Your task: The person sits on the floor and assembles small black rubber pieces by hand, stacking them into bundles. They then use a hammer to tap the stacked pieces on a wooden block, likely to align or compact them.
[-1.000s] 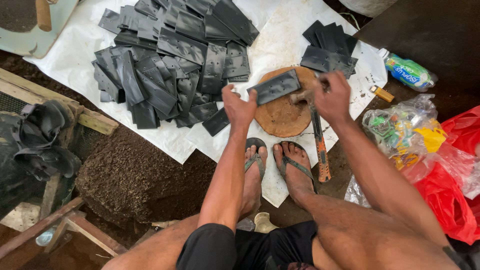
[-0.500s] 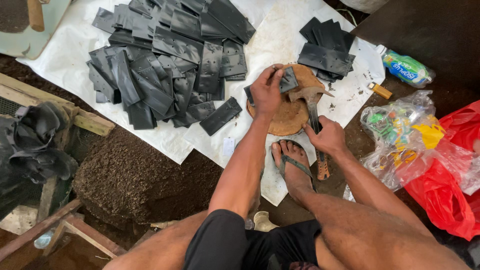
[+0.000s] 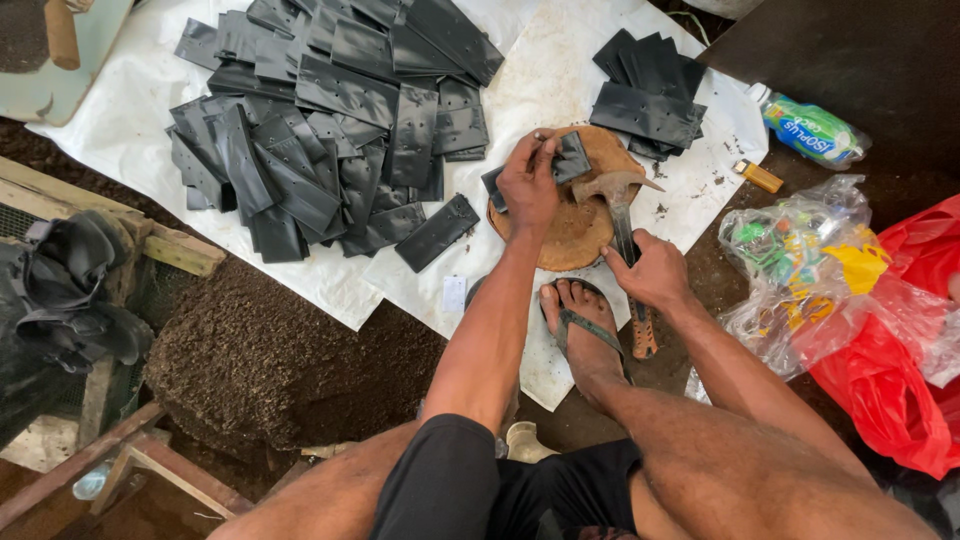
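My left hand [image 3: 527, 183] presses a black plastic strip [image 3: 570, 160] flat on a round wooden chopping block [image 3: 572, 235]. My right hand [image 3: 655, 270] grips the handle of a hatchet [image 3: 617, 190], whose head rests on the block just right of the strip. A large heap of black plastic strips [image 3: 330, 120] lies on the white sheet [image 3: 130, 130] to the left. A smaller neat stack of black strips [image 3: 648, 100] sits behind the block. One loose strip [image 3: 437, 232] lies between the heap and the block.
My sandalled foot [image 3: 585, 335] rests by the block. A bottle [image 3: 812, 130] and an orange lighter [image 3: 757, 176] lie at the right, with clear plastic bags [image 3: 800, 270] and a red bag [image 3: 900, 330]. Dark soil [image 3: 260, 350] and wooden planks [image 3: 150, 240] are at the left.
My left hand has set the strip down on the block and shifted over it. My right hand slid down the hatchet handle and the hatchet head came onto the block.
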Demonstrator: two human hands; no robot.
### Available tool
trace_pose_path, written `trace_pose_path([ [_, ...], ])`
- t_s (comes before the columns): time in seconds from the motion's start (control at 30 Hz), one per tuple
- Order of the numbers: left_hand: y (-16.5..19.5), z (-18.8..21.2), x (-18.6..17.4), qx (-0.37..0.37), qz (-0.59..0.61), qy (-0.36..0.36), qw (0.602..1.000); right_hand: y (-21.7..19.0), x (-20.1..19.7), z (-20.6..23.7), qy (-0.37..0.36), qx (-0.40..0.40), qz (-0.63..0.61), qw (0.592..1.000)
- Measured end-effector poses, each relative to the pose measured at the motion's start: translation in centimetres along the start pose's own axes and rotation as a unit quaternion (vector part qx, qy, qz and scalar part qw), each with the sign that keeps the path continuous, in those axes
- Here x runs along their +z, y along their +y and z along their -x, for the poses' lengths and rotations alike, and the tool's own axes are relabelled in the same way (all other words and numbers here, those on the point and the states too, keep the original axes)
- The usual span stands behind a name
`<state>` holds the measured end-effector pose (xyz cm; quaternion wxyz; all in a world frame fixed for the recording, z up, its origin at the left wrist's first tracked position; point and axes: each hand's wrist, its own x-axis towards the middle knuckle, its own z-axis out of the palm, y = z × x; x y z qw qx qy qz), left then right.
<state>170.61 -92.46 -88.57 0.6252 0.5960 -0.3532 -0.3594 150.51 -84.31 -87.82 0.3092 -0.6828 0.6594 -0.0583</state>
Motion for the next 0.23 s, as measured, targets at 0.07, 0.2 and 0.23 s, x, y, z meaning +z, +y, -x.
trace_pose_path([
  [0.07, 1.1, -0.1, 0.1, 0.009, -0.006, 0.003, 1.0, 0.1, 0.0, 0.0, -0.009, 0.007, -0.004, 1.0],
  [0.2, 3.4, -0.2, 0.9, 0.038, -0.007, 0.007, 0.999, 1.0, 0.2, -0.3, -0.013, -0.001, -0.026, 1.0],
  [0.23, 3.9, -0.2, 1.3, 0.038, -0.008, 0.007, 0.999, 1.5, 0.3, -0.5, -0.014, 0.0, -0.027, 1.0],
])
